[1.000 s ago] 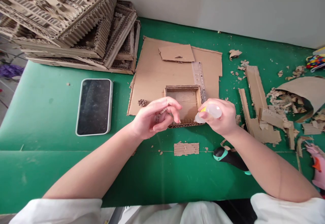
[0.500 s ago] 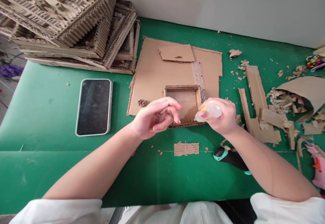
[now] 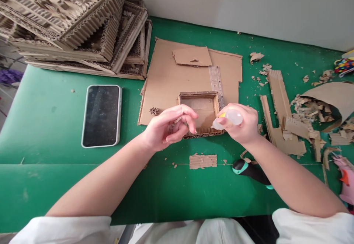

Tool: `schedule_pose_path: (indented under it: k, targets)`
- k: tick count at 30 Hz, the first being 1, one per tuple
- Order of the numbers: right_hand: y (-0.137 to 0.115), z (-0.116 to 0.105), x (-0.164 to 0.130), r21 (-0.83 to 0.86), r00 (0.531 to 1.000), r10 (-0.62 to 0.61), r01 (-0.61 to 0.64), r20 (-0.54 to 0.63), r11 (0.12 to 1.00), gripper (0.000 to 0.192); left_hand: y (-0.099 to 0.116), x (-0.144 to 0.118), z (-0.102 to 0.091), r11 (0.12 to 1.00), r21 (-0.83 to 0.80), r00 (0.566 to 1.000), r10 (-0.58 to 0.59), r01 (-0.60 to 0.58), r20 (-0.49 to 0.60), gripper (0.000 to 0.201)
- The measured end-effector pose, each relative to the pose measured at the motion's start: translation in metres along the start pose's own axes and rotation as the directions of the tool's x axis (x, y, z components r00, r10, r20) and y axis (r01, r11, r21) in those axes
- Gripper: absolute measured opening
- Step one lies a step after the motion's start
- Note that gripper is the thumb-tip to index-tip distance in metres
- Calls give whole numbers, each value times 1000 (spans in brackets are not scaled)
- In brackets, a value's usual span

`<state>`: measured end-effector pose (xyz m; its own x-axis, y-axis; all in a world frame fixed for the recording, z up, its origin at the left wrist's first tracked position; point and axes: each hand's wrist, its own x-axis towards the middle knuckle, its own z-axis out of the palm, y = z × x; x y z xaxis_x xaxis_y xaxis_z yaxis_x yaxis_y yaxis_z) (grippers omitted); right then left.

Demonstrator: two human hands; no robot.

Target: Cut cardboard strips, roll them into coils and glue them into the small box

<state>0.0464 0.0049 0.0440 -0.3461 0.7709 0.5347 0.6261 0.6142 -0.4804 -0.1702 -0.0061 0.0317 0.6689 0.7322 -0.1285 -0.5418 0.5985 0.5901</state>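
My right hand (image 3: 243, 123) is wrapped round a small clear glue bottle (image 3: 233, 117) with a bit of yellow on it. Its nozzle points left, over the near right corner of a shallow open cardboard box (image 3: 203, 112). Opposite it, my left hand (image 3: 173, 126) is curled, fingers bent inward, at the box's left side. Between those fingers shows the edge of a small corrugated cardboard piece (image 3: 177, 120), mostly hidden by them. The box lies partly on a large cardboard sheet (image 3: 171, 74). A small rolled cardboard flower (image 3: 154, 111) sits left of the hand.
A phone (image 3: 101, 117) lies at left, below stacked cardboard frames (image 3: 91, 48). A clear ruler (image 3: 215, 80) lies behind the box. Nearer me are a corrugated strip (image 3: 202, 161) and a black-and-teal handle (image 3: 251, 172). Cardboard scraps (image 3: 287, 140) spread at right.
Both hands hold nearly the same pose, with the glue bottle still over the box. The whole view has shifted very slightly.
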Motion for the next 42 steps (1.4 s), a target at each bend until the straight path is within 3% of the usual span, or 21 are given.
schedule_pose_path:
  k: [42]
  targets:
    - [7,8,13,7,981,195,-195,-4,981,50,0,0,1,1000,5,1000,-2,2,-8,21]
